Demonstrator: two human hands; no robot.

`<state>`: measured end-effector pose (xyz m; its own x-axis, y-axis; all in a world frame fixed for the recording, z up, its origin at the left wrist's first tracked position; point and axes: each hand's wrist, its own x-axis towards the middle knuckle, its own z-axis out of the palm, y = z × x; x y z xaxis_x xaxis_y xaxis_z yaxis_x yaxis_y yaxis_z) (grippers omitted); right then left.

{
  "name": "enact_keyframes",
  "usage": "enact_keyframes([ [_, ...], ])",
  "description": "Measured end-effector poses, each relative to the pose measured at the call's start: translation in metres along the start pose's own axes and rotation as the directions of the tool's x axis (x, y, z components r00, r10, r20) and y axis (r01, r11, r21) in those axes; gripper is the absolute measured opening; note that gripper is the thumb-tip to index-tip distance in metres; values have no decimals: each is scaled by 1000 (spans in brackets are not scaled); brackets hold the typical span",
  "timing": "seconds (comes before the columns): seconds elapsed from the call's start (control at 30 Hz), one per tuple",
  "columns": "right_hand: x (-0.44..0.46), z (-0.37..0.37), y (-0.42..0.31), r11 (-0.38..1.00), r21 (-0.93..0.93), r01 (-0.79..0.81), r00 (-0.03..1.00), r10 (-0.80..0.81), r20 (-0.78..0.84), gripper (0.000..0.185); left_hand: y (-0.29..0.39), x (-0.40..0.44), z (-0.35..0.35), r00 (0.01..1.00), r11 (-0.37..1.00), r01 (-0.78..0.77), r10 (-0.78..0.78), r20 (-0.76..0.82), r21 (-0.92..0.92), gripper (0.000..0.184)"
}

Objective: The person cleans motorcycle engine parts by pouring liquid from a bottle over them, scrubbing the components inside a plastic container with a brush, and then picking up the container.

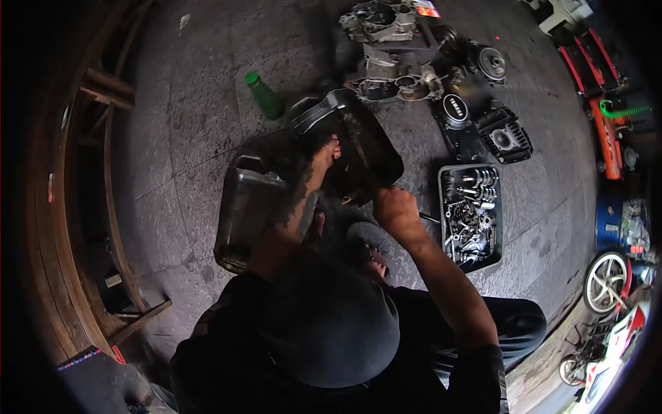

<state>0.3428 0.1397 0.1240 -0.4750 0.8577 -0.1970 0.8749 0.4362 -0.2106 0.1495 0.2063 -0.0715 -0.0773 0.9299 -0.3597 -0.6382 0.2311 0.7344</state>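
In the head view, my left hand reaches over a dark container, its fingers curled beside a grey metal part; what it grips is hidden in shadow. My right hand is closed in a fist at the container's near right edge. A thin dark rod sticks out from it to the right. Left of my left forearm stands a second dark container. On the right, a tray holds several shiny gears and small metal parts.
A green bottle is at the upper left. Engine casings, a round YAMAHA cover and a finned cylinder part lie at the upper right. Wooden shelving runs along the left; a wheel is at far right.
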Motion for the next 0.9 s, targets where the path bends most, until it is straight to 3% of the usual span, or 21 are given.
enact_keyframes([
  [0.03, 1, -5, 0, 994, 9, -106, 988, 104, 114, 22, -3, 2, -2, 1000, 1000, 7, -7, -12, -15, 29],
  [0.17, -1, -13, -8, 999, -3, -37, 994, 38, 106, 25, -6, 3, -1, 999, 998, 18, -20, -39, -59, 27],
  [0.27, 1, -14, -8, 1000, -5, -26, 969, 27, 246, 28, -10, 8, -1, 998, 996, 22, -26, -55, -87, 26],
  [0.33, 2, -3, 5, 1000, -5, 13, 992, -13, 124, 42, -12, 11, -3, 998, 995, 20, -26, -62, -98, 25],
  [0.47, 8, 8, 23, 997, -7, -71, 994, 71, 79, 40, -16, 19, -3, 996, 993, 11, -21, -84, -119, 24],
  [0.6, 5, 7, 32, 992, 85, -88, 992, 79, 103, 31, -9, 21, 2, 995, 989, -3, -12, -102, -150, 23],
  [0.83, 2, -29, -1, 997, 53, -54, 967, 39, 252, 25, -17, 52, -5, 992, 960, -93, 67, -103, -264, 23],
  [0.9, 7, -19, 6, 999, 13, -47, 972, 43, 229, 26, -18, 60, -6, 989, 937, -138, 114, -94, -321, 23],
])
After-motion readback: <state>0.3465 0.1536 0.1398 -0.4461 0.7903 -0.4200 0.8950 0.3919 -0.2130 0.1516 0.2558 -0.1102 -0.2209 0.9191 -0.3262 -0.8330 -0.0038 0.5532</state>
